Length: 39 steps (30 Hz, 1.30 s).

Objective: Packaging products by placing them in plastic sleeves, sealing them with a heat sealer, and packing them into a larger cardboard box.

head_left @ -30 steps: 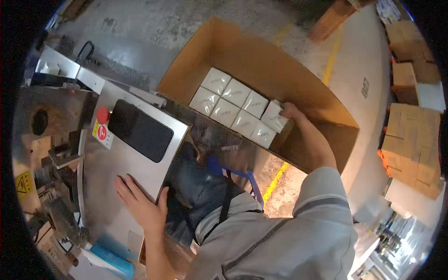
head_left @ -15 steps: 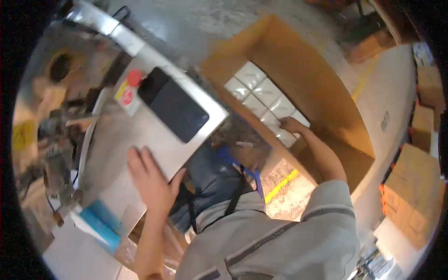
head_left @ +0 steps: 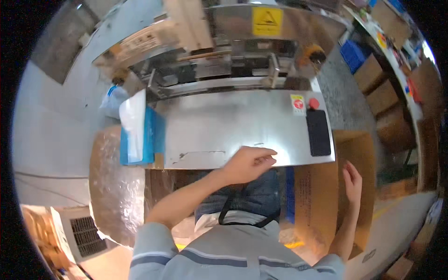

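My left hand hangs over the front edge of a shiny metal worktable, its fingers curled toward the right. Nothing shows between them. Off the table's right end, my right hand is above a deep brown carton, with thumb and fingers apart and nothing in them. The carton's inside is mostly hidden by its near wall and my arm. On the table's right end are a flat black panel, a red button and a small warning label.
A blue box with white film sits at the table's left end, beside a clear plastic-wrapped bundle. Across the back stands machinery with a yellow warning sign. Brown cartons and a blue crate line the far right.
My view has swung left from the carton to face the table. My right hand has come up from the white packets inside the carton. My left hand has lifted off the tabletop and curled.
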Tool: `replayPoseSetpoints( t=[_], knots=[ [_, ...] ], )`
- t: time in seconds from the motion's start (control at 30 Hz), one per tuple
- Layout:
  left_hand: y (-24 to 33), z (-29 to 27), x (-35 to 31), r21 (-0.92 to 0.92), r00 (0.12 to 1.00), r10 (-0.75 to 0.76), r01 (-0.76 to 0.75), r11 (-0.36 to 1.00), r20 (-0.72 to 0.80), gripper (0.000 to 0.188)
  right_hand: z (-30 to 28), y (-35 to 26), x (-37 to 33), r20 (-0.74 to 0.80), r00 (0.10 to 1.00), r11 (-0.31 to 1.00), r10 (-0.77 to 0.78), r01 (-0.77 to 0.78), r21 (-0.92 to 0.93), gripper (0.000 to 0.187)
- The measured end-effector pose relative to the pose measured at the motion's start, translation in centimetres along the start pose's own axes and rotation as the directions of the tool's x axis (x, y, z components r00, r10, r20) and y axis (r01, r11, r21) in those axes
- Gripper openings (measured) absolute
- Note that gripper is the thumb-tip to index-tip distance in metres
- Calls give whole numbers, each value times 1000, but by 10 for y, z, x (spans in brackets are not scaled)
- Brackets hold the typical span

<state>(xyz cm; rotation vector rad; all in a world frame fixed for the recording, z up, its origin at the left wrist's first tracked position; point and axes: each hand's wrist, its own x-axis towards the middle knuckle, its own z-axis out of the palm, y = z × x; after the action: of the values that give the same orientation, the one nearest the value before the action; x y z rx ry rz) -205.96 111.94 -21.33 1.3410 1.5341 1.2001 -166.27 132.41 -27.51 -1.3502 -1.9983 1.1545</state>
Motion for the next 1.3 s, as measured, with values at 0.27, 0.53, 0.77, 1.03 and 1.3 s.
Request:
replayPoseSetpoints(
  t=[0.27, 0.53, 0.77, 1.03, 1.3],
  knots=[
    [-57, -315, -95, 598, 388, 456, 539, 593, -801, 63, 23, -63, -65, -161, 985, 955, 68, -18, 296, 37],
    [-98, -380, -153, 199, 368, -98, 687, 699, -925, 42, 61, -103, -36, -75, 994, 976, -85, 98, 193, 32],
    [-48, -344, -141, 564, 382, 416, 533, 630, -825, 25, 99, -158, -24, 0, 993, 958, -120, 116, 261, 32],
    [30, -165, -118, 571, 824, 321, 5, 821, -468, 21, 200, -295, -25, 27, 652, 652, -757, 758, -20, 75],
    [42, -78, -120, 217, 930, 115, -40, 975, -349, 11, 222, -276, -31, 489, 687, 819, -537, 564, 106, 9]
  ],
)
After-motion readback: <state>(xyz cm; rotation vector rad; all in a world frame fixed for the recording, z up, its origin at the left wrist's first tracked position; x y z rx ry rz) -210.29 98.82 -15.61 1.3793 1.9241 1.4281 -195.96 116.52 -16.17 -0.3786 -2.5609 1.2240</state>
